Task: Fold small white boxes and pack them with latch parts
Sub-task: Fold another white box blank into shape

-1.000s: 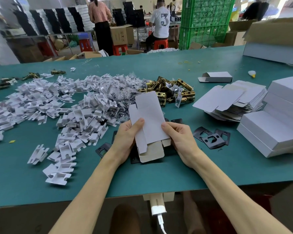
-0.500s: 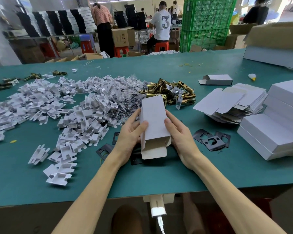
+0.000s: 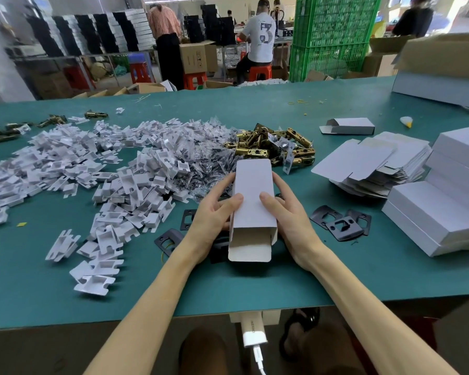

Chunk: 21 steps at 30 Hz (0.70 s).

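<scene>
A small white box sits upright-shaped between my hands, its near end open with the flap hanging toward me. My left hand grips its left side, thumb on top. My right hand grips its right side, thumb on top too. Behind the box lies a heap of brass latch parts. Black strike plates lie right of my right hand, and more black plates show by my left wrist. A stack of flat white box blanks lies to the right.
A wide pile of white cardboard inserts covers the left of the green table. Folded white boxes are stacked at the right edge. One folded box lies farther back. People work at benches beyond the table.
The flat blank has been squared up into a box shape between my hands, and its far end now looks closed. Both hands slid up along its sides.
</scene>
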{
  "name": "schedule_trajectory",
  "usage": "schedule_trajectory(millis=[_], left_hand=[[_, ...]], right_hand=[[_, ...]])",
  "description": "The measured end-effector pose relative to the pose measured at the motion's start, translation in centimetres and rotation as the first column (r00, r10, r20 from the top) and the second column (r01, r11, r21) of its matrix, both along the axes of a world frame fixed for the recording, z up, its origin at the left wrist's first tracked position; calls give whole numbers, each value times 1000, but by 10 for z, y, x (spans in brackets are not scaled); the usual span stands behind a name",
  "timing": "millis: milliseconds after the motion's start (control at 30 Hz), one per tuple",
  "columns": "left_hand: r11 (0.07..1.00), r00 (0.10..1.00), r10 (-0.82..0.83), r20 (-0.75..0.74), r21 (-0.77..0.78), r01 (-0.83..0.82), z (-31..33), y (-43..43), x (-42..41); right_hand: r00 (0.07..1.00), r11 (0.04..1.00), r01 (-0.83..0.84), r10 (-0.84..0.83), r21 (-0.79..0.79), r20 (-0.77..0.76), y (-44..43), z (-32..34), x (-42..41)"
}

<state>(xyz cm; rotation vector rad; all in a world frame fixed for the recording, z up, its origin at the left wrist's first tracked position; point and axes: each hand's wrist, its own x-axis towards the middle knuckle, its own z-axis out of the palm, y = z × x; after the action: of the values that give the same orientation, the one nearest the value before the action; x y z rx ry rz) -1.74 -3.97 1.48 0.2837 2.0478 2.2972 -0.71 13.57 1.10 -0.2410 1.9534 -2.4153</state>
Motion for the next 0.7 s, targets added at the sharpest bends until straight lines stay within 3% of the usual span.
schedule_trajectory(millis=[567, 700], left_hand=[[993, 993, 107, 57, 40, -110, -3, -6, -4], [997, 997, 68, 39, 37, -70, -4, -7, -3]], right_hand=[[1000, 1000, -5, 5, -6, -3, 0, -1, 3], [1000, 1000, 14, -14, -3, 0, -1, -1, 4]])
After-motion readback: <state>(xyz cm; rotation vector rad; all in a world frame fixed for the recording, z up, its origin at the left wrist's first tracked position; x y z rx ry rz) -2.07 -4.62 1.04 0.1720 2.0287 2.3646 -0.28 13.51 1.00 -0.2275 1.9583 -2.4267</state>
